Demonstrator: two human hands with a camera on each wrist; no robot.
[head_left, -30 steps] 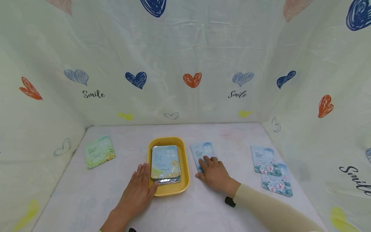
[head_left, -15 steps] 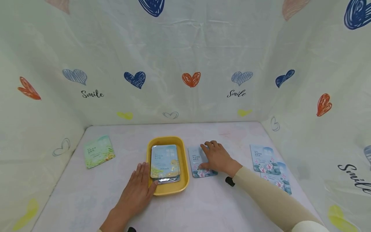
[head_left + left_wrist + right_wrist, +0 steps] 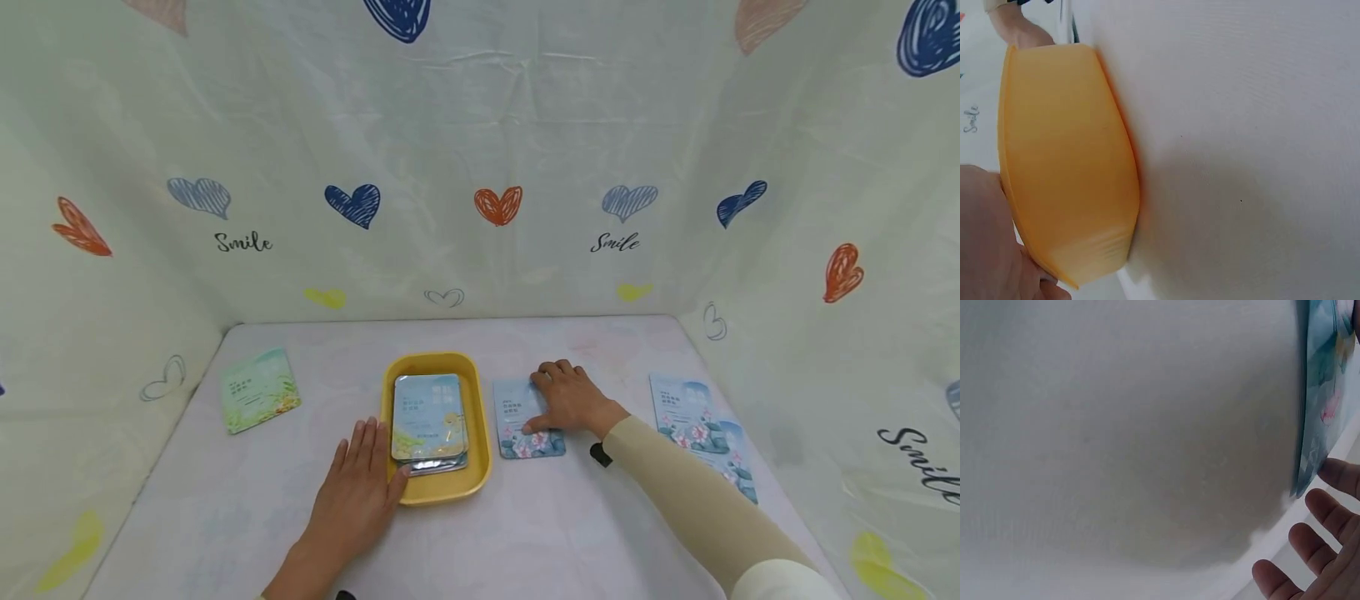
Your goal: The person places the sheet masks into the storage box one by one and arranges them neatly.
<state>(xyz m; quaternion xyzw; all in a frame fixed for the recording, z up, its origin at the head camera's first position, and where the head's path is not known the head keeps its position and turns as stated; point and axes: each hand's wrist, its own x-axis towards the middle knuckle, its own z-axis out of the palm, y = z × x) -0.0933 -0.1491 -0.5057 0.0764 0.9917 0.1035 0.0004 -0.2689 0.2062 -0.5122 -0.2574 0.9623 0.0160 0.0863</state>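
My left hand (image 3: pixel 356 487) lies along the left side of a yellow tray (image 3: pixel 480 454), fingers straight and thumb at its near left rim. In the left wrist view, the tray's outer wall (image 3: pixel 1072 156) fills much of the left side. Inside the tray is a small stack of flat sachets, the top one (image 3: pixel 427 417) pale blue with yellow flowers. Right of the tray, my right hand (image 3: pixel 573 400) rests over a blue sachet with pink flowers (image 3: pixel 517 425), covering its right part. Its fingers are spread in the right wrist view, one touching the sachet's edge (image 3: pixel 1319 412).
A green sachet (image 3: pixel 260 392) lies at the left of the white table (image 3: pixel 225 517). Two blue flowered sachets (image 3: pixel 686 412) overlap at the right, partly behind my right sleeve (image 3: pixel 682 492). A heart-printed curtain (image 3: pixel 427 275) encloses the back and sides.
My right hand has shifted right and slightly back across the blue sachet, uncovering its pink flowers. The sachet now lies straighter beside the tray. My left hand stays against the tray.
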